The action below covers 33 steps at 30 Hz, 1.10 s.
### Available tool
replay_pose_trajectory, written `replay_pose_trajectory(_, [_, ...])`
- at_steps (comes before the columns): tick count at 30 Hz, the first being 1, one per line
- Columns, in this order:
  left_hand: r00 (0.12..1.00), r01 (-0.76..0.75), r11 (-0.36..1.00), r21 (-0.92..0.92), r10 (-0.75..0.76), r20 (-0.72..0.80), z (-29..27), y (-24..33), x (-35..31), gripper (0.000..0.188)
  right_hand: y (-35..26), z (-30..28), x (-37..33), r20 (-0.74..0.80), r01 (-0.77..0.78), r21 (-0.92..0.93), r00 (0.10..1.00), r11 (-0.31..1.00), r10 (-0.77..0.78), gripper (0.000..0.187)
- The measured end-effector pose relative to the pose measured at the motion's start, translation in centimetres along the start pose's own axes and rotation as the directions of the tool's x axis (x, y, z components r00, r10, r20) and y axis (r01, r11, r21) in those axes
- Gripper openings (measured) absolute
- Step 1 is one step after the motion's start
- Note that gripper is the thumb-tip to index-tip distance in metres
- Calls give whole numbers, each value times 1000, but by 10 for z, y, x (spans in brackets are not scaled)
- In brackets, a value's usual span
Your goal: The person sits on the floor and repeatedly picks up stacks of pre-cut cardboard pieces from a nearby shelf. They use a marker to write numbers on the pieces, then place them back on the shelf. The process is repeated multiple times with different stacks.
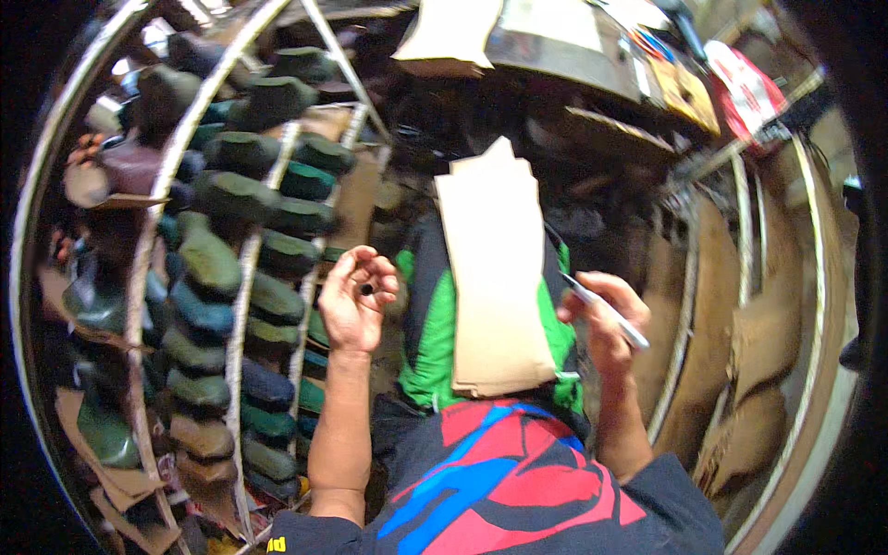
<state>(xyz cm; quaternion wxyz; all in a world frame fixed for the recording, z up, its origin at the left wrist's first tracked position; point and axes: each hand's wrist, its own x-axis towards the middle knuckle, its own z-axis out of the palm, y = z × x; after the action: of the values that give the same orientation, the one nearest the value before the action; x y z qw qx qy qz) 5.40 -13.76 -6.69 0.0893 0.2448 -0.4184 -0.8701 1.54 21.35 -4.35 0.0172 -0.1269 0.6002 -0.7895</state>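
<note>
A stack of tan cardboard sheets (498, 287), long and narrow with uneven far ends, lies across my lap over green and black clothing. To its left, my left hand (356, 305) is raised palm up with its fingers curled round a small black piece (368, 289), perhaps a pen cap. On the right side of the stack, my right hand (612, 319) grips a white pen (632, 333). The pen's tip points up and left, toward the cardboard, and is apart from it. Neither hand touches the stack.
At the left, rack shelves with pale rails (245, 305) hold rows of green, blue and brown shoe lasts (208, 254). Cardboard pieces (763, 342) fill a rack on the right. Ahead, a table (564, 60) carries another cardboard stack (450, 32) and a red-and-white bag (745, 88).
</note>
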Motion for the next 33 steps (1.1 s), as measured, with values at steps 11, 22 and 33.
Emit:
replay_pose_trajectory(11, [984, -143, 324, 935, 148, 99, 47, -78, -15, 38, 32, 37, -9, 48, -245, -48, 968, 968, 247, 37])
replay_pose_trajectory(22, [992, -95, 313, 945, 114, 63, 47, -75, -28, 31, 83, 54, -16, 43, 29, -386, 999, 922, -14, 8])
replay_pose_trajectory(33, [999, -33, 490, 871, -1, 38, 46, -72, -36, 29, 70, 55, -15, -9, 20, -380, 1000, 925, -25, 9])
